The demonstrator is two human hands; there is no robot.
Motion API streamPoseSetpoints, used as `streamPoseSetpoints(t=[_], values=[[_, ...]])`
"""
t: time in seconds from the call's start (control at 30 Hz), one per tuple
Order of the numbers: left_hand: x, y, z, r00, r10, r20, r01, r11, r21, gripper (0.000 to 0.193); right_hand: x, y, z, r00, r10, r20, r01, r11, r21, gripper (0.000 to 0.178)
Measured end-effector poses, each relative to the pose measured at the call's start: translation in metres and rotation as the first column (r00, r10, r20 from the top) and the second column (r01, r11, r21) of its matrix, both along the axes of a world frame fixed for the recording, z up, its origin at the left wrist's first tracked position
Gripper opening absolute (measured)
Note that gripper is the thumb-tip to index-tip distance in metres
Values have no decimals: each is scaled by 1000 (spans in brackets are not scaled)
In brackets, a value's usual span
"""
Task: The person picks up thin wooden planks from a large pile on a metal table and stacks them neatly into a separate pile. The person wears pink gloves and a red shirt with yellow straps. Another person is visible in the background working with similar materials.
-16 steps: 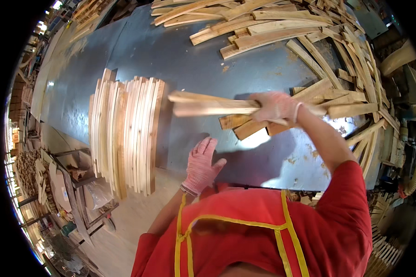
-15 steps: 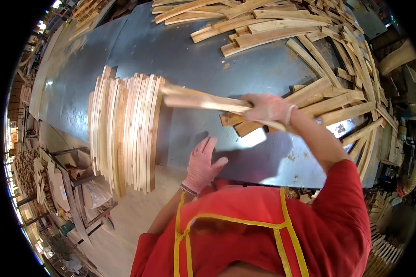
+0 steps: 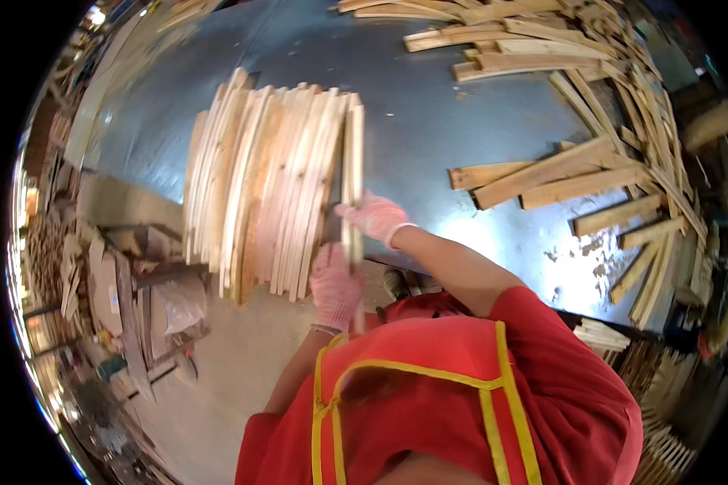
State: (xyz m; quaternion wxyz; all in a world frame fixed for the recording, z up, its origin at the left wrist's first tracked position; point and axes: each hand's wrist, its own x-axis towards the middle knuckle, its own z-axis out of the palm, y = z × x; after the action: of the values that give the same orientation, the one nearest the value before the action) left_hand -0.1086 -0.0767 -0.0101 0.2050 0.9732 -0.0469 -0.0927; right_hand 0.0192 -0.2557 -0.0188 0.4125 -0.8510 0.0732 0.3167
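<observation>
Upright beside the right side of a row of pale wooden slats [image 3: 287, 186] stand a couple more wooden slats [image 3: 353, 158], with a narrow dark gap between them and the row. My right hand [image 3: 378, 218], in a pinkish work glove, is closed round these slats near their middle. Lower down, my left hand [image 3: 336, 289], gloved alike, grips them near their close end, its fingers partly hidden. The row lies side by side on a dark metal table [image 3: 412, 121], its near ends sticking out past the table's edge.
Several loose curved slats [image 3: 558, 174] lie fanned out on the table's right side. A bigger heap of wood strips [image 3: 534, 48] covers the far right. A metal-framed stand [image 3: 137, 323] with a plastic bag is on the floor at left. More wood [image 3: 52, 242] is stacked beyond it.
My right hand has swung the slats left from the loose pile and turned them upright beside the row. My left hand has come in to grip them. The view has shifted left.
</observation>
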Motion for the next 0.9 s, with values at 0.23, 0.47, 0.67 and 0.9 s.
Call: streamPoseSetpoints(t=[0.23, 0.47, 0.67, 0.9], values=[[44, 1, -6, 968, -207, 140, 114, 863, 493, 82, 9, -22, 31, 979, 126, 157, -142, 986, 89, 66], [76, -32, -3, 957, -249, 149, 96, 757, 647, 82, -43, -324, 40, 457, -670, 585, 747, 646, 155, 46], [94, -214, 35, 830, -558, -11, 532, 786, 314, 86, -105, -541, -50, -337, -798, 500, 941, -291, 170, 54], [80, -352, 37, 603, -737, -307, 798, 561, 219, 102, -111, -513, -47, -182, -975, -124, 731, -219, 646, 38]])
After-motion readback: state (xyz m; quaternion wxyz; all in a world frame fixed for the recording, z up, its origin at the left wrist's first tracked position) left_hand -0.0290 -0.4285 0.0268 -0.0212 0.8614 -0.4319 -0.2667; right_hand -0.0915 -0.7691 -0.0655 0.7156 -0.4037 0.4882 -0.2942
